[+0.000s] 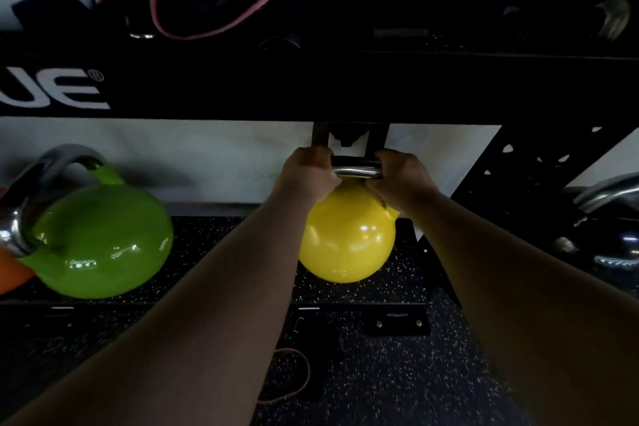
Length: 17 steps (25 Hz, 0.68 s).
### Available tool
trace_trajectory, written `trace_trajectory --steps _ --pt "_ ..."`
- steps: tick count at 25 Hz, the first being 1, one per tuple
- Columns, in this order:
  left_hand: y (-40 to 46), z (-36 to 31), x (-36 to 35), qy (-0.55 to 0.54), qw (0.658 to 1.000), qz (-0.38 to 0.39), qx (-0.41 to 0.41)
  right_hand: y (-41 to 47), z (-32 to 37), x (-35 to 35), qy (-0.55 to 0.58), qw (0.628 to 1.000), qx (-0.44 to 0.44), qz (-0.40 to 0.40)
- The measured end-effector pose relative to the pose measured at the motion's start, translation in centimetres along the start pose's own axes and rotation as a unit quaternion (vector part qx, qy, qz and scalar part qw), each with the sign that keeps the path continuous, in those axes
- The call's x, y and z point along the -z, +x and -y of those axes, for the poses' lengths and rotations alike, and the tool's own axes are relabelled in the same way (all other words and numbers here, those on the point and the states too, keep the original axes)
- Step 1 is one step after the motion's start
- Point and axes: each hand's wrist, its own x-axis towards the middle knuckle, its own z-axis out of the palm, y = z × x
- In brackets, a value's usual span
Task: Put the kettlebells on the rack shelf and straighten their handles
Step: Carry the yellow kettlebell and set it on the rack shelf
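Observation:
A yellow kettlebell (347, 242) rests on the speckled bottom shelf (221, 263) of the black rack, at the centre of the view. Its steel handle (356, 171) runs left to right. My left hand (307, 176) grips the handle's left end and my right hand (401, 180) grips its right end. To the left on the same shelf stands a green kettlebell (100, 235), tilted, with its steel handle (38, 190) leaning to the left. An orange kettlebell (8, 273) shows partly at the left edge.
A black crossbar (311, 86) with white letters spans the view just above my hands. A black kettlebell (612, 242) sits past the rack upright at right. A pink band (193, 28) hangs on the upper shelf; another band (294, 377) lies on the speckled floor.

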Motion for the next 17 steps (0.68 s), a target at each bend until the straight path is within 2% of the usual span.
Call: trace_trajectory --steps 7,10,13,17 --pt "-0.7 -0.1 -0.4 -0.038 0.999 -0.034 0.003 0.0 -0.1 -0.2 -0.009 1.0 0.005 -0.012" --pt "-1.3 -0.4 0.4 -0.045 0.999 -0.015 0.024 -1.0 0.0 0.0 -0.016 0.999 0.026 -0.017" --pt "-3.3 -0.5 1.5 -0.043 0.999 0.002 0.02 -3.7 -0.4 0.7 -0.074 0.994 0.072 -0.036" --pt "-9.5 2.3 2.9 -0.001 0.998 -0.002 0.07 -6.4 2.6 1.8 -0.133 0.965 0.197 -0.108"
